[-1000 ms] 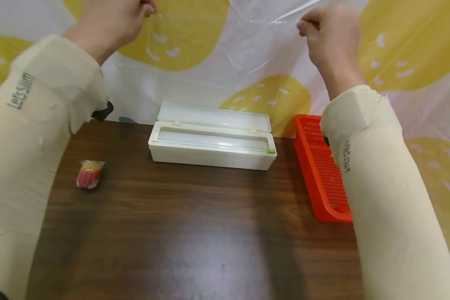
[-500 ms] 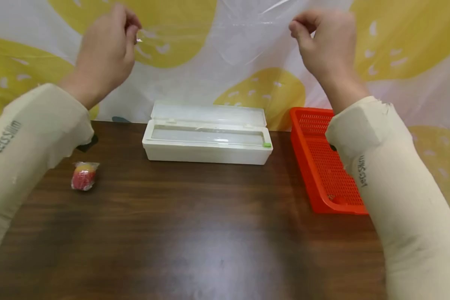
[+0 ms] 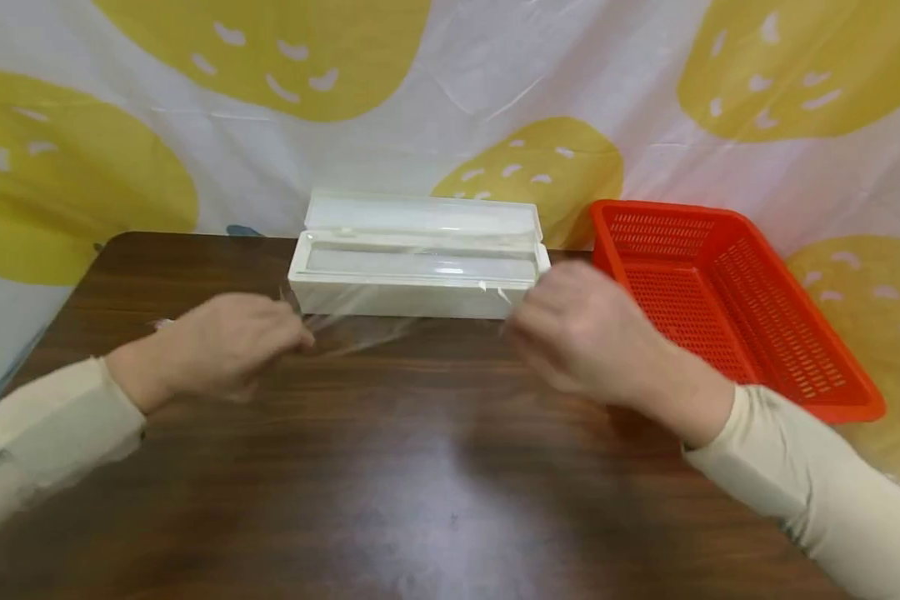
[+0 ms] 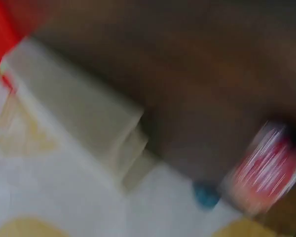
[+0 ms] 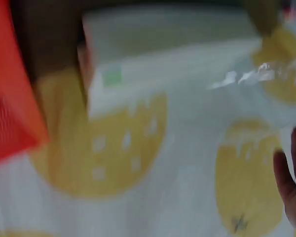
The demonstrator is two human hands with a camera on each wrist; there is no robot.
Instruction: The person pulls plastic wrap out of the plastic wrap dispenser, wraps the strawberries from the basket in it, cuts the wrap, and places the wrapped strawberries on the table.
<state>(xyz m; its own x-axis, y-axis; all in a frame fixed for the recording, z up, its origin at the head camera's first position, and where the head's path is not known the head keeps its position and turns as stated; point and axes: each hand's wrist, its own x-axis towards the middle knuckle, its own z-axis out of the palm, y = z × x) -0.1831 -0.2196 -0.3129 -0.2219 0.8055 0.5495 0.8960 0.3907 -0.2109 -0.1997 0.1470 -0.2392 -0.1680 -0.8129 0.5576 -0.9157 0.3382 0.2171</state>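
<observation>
In the head view a thin sheet of cling film [image 3: 367,333] spans the space between both hands, in front of the white dispenser. My left hand [image 3: 225,342] pinches its left end, over the table left of the dispenser. At the other end, my blurred right hand [image 3: 588,337] grips the film with curled fingers. The cling film dispenser [image 3: 405,298] stands at the back, lid raised and a roll inside; my right hand overlaps its right corner. Its green slider [image 5: 112,76] shows in the right wrist view. Shiny film [image 5: 256,76] crosses that view too.
A red plastic basket [image 3: 802,333] stands at the right. On the left lies a small red-and-yellow thing in clear wrap [image 4: 266,170], mostly hidden behind my left hand in the head view. A fruit-patterned sheet [image 3: 495,67] hangs behind the brown table [image 3: 420,500].
Both hands have come down from high in front of the hanging sheet to low over the table, bringing the film with them. The film has gone from taut to slacker, with folds.
</observation>
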